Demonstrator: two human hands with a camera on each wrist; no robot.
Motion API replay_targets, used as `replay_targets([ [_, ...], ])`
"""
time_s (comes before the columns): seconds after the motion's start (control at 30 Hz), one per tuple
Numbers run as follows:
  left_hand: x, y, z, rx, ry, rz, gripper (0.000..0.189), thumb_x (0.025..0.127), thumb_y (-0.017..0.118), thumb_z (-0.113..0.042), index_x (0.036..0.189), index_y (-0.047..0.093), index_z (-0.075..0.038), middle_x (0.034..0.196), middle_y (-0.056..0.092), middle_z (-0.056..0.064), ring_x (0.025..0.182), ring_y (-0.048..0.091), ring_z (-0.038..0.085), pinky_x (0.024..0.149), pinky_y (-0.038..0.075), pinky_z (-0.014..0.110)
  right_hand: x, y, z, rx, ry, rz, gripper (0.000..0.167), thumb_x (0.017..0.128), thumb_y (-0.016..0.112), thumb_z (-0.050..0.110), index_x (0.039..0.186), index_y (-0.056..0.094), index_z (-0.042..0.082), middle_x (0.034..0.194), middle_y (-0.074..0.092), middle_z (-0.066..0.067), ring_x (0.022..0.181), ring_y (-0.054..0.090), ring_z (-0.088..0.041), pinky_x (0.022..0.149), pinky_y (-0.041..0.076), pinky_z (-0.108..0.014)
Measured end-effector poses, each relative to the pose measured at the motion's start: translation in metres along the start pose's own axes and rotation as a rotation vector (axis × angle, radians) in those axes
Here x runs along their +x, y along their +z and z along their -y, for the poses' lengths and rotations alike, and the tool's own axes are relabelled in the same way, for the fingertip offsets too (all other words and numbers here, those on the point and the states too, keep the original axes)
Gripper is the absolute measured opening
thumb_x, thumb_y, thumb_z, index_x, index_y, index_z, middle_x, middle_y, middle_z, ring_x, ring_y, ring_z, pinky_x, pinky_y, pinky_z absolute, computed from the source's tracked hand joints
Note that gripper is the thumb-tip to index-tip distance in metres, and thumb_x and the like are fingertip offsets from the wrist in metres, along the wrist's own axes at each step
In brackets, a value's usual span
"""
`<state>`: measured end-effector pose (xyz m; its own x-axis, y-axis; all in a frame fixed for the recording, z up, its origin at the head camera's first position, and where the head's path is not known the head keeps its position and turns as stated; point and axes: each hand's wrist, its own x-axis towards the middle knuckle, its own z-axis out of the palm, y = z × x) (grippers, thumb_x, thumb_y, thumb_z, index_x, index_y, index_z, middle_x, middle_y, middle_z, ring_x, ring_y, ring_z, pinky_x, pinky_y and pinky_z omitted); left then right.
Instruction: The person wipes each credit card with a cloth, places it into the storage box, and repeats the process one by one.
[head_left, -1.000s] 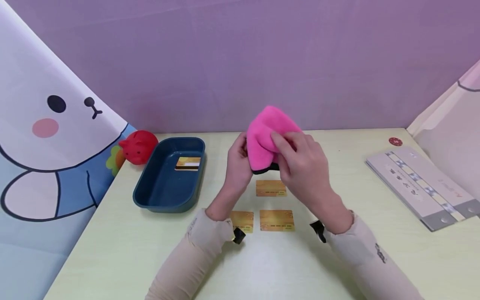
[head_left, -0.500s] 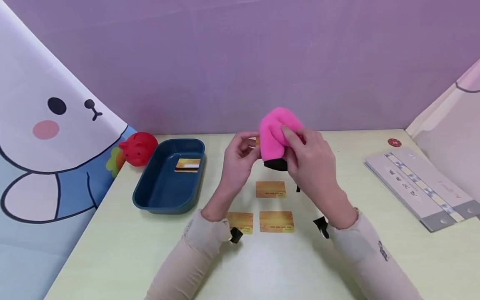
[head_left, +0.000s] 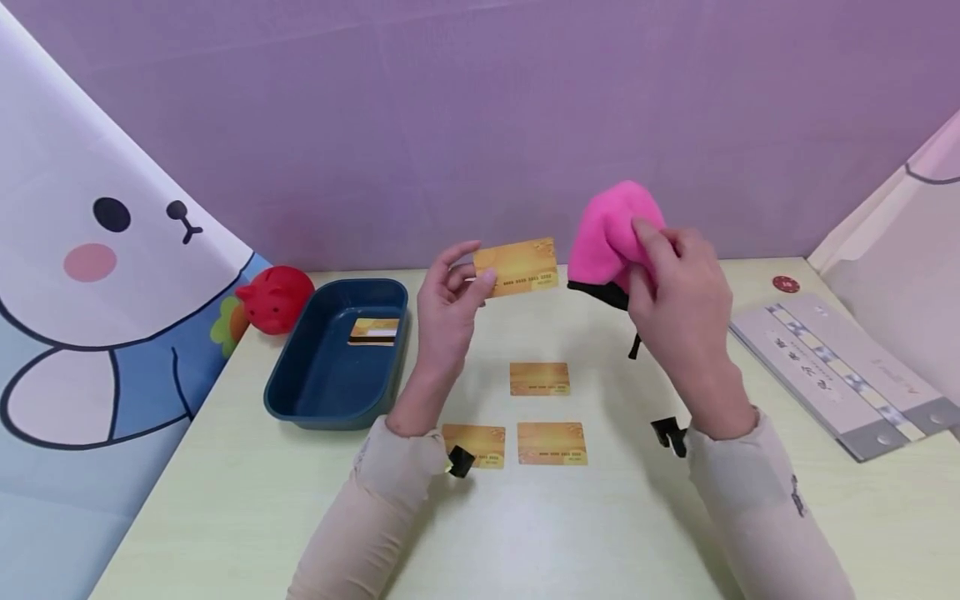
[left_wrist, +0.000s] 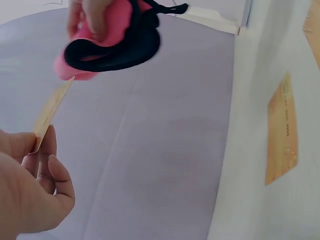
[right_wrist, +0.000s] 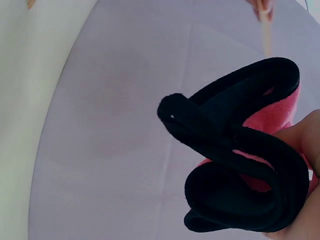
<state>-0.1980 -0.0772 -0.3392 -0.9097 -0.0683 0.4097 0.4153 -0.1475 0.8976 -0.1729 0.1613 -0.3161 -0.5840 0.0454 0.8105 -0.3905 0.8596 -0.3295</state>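
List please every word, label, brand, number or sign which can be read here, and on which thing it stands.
No text reads with certainty.
Red chip: perhaps "10", too small to be sure.
Gold card in the left hand: number row, too small to read.
Three gold cards on the table: number rows, too small or blurred.
Grey folder: several characters, not legible.
Right sleeve: dark mark, unclear whether lettering.

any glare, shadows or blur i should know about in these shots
Head view: pale glare on the table, soft shadows beside both sleeves; left wrist view: the pink pouch and right hand look blurred; right wrist view: the card is smeared, the pouch's black lining very dark.
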Motion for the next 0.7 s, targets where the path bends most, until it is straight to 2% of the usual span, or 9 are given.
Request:
replay_targets([
  [0.13,0.000,0.003,0.008,-0.005,0.014,-0.004,0.036,0.094,0.067,-0.003,0.129,0.059,-0.001,0.084,0.067,-0.010,0.075,0.063,0.009,0.068,0.048,0.025,0.000,0.000,0.008,0.055,-0.053,-0.049,0.035,0.094,0.058,0.011,0.127,0.069,0.009,0.104,0.065,-0.025,0.098,0.058,-0.042,0.074,0.050,-0.058],
  [0.27,-0.003,0.007,0.014,-0.019,0.013,0.014,0.035,0.093,0.067,0.000,0.127,0.059,0.003,0.087,0.070,-0.008,0.076,0.065,0.009,0.071,0.052,0.025,-0.004,0.005,0.024,0.141,-0.170,-0.094,0.033,0.090,0.061,0.004,0.121,0.072,0.006,0.099,0.067,-0.025,0.091,0.060,-0.042,0.073,0.052,-0.056],
  [0.33,-0.005,0.009,0.016,-0.017,0.009,0.028,0.033,0.093,0.066,0.002,0.125,0.060,0.003,0.090,0.071,-0.007,0.079,0.066,0.009,0.075,0.054,0.025,-0.007,0.010,0.033,0.174,-0.236,-0.090,0.032,0.089,0.063,0.003,0.120,0.072,0.005,0.098,0.068,-0.025,0.088,0.061,-0.042,0.072,0.053,-0.054],
  [0.4,-0.007,0.011,0.018,-0.016,0.005,0.046,0.029,0.094,0.064,0.005,0.122,0.059,0.004,0.090,0.069,-0.007,0.080,0.065,0.007,0.075,0.053,0.023,-0.011,0.015,0.040,0.184,-0.303,-0.069,0.031,0.090,0.066,0.005,0.120,0.072,0.004,0.097,0.068,-0.024,0.085,0.062,-0.041,0.071,0.054,-0.052],
  [0.53,-0.012,0.015,0.019,0.007,0.040,0.107,0.024,0.099,0.054,0.004,0.123,0.055,0.006,0.096,0.062,-0.009,0.089,0.058,0.005,0.080,0.049,0.021,-0.020,0.023,0.050,0.146,-0.407,0.002,0.029,0.092,0.067,0.009,0.120,0.072,0.006,0.099,0.067,-0.021,0.079,0.061,-0.038,0.068,0.054,-0.047],
  [0.7,-0.016,0.016,0.018,0.000,0.056,0.166,0.027,0.105,0.047,-0.004,0.129,0.050,0.005,0.105,0.057,-0.007,0.096,0.055,0.007,0.084,0.049,0.022,-0.025,0.028,0.052,0.092,-0.424,0.060,0.029,0.095,0.059,0.008,0.122,0.071,0.008,0.102,0.065,-0.020,0.081,0.061,-0.038,0.068,0.053,-0.046],
])
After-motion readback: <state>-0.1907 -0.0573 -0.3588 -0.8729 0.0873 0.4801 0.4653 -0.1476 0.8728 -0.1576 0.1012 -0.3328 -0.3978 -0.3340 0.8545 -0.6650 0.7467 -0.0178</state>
